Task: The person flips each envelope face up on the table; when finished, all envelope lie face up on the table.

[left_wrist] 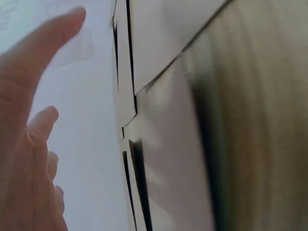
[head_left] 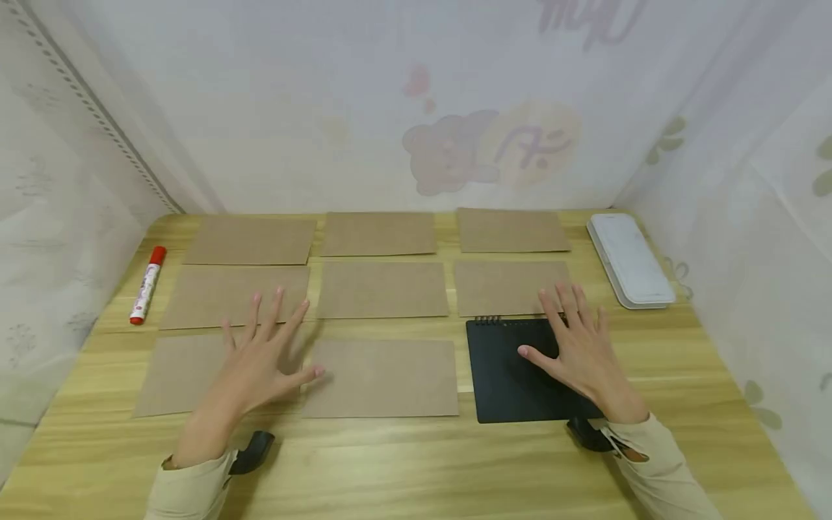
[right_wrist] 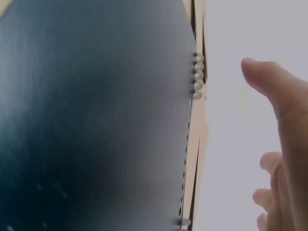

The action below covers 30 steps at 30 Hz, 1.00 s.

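Note:
My left hand (head_left: 256, 368) is spread with straight fingers above the brown paper cards at the front left. A front-left card (head_left: 175, 375) lies partly hidden under it, and a front-middle card (head_left: 390, 379) is beside the thumb. Over a black spiral notebook (head_left: 500, 393) my right hand (head_left: 585, 354) is held with its fingers spread. In the right wrist view, a gap shows between that hand and the notebook cover (right_wrist: 96, 115). The left wrist view likewise shows the fingers raised off the cards (left_wrist: 168, 144). Neither hand holds anything.
More brown cards (head_left: 383, 289) lie in rows on the wooden table (head_left: 364, 469). A marker with a red cap (head_left: 147, 285) lies at the left edge. At the right edge is a white box-like object (head_left: 630, 256). White patterned curtains (head_left: 292, 108) surround the table.

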Each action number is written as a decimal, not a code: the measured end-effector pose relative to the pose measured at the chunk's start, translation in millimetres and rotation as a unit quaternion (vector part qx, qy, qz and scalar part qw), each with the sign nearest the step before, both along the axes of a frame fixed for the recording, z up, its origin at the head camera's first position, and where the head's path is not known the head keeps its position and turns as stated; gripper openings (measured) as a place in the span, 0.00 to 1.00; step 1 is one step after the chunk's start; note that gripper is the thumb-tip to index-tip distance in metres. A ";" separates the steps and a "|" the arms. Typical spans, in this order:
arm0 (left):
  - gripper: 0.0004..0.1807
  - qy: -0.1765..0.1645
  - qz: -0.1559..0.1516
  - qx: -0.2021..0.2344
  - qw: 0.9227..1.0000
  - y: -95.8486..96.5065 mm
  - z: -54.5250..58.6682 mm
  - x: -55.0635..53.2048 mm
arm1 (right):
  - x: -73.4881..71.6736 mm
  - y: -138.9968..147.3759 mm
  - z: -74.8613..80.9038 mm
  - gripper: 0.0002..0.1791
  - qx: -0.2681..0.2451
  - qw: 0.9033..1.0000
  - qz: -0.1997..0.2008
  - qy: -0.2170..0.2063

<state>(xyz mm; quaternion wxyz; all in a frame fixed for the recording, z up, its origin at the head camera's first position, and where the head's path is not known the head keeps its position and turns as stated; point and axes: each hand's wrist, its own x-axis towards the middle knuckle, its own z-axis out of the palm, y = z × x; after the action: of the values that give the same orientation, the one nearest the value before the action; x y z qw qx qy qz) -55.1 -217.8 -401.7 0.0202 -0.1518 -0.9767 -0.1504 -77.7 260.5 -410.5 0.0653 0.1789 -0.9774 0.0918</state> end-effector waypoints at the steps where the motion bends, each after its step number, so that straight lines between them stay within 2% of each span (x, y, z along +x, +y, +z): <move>1: 0.56 0.001 -0.004 0.004 1.000 -0.8 0.3 2.3 | 0.4 -1.9 1.0 0.52 0.000 1.000 0.003 0.002; 5: 0.59 -0.017 -0.027 0.018 0.999 -2.5 1.3 12.4 | 4.2 -10.3 4.1 0.53 0.002 1.000 0.027 0.006; 11: 0.64 -0.041 -0.074 0.061 0.995 3.9 1.1 26.9 | 13.0 -26.6 3.0 0.55 -0.018 0.995 0.099 0.005; 16: 0.61 -0.046 -0.101 0.085 0.990 7.0 0.6 34.4 | 19.0 -46.4 2.8 0.55 -0.033 0.989 0.146 -0.001; 21: 0.57 -0.063 -0.110 0.084 0.988 7.8 -3.4 41.6 | 27.4 -63.4 2.7 0.55 -0.051 0.979 0.194 -0.022; 25: 0.54 -0.073 -0.110 0.099 0.986 14.7 -8.1 42.7 | 32.8 -70.9 4.7 0.54 -0.060 0.971 0.227 -0.030; 30: 0.54 -0.070 -0.112 0.120 0.984 26.0 -15.5 35.3 | 34.9 -79.4 6.7 0.51 -0.048 0.966 0.251 -0.043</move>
<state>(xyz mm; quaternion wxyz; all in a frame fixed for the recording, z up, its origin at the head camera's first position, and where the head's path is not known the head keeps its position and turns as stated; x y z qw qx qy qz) -19.8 -191.7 -417.2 -0.0474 -0.2455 -0.9275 -0.2778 -42.8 181.1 -403.7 0.0065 0.4112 -0.8975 0.1596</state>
